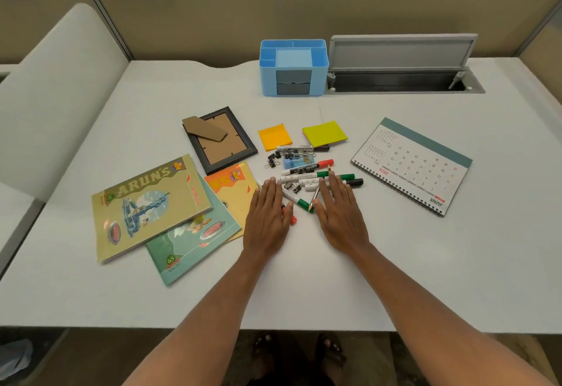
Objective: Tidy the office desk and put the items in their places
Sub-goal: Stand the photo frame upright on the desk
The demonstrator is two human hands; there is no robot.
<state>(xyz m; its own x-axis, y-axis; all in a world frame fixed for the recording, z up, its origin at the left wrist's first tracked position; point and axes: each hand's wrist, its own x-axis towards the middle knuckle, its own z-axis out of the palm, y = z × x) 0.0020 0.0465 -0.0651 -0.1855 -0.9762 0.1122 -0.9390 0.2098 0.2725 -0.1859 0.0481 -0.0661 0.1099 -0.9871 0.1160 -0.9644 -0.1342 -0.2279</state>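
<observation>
- While both hands lie palm-down on the white desk [425,264], neither one grips anything.
- left hand [267,212]: flat, fingers straight and pressed together, tips at the near edge of the marker pile [307,172]; it covers part of a red-capped marker [292,219].
- right hand [339,212]: flat, fingers straight and close together, tips lying over the pile; thumb just beside a pencil [314,197].
- green-capped marker [299,202]: on the desk between the two hands.
- binder clips [273,159]: loose at the pile's far left side.
- orange sticky pad [273,137] and yellow sticky pad [324,133]: just behind the pile, apart from each other.
- photo frame [220,140]: face down, left of the orange pad.
- notebooks [149,206]: three, fanned and overlapping, left of the left hand.
- desk calendar [410,166]: flat, well right of the pile, reads JUNE.
- blue organizer [293,67]: upright at the back, just beside the open cable hatch [401,81].
</observation>
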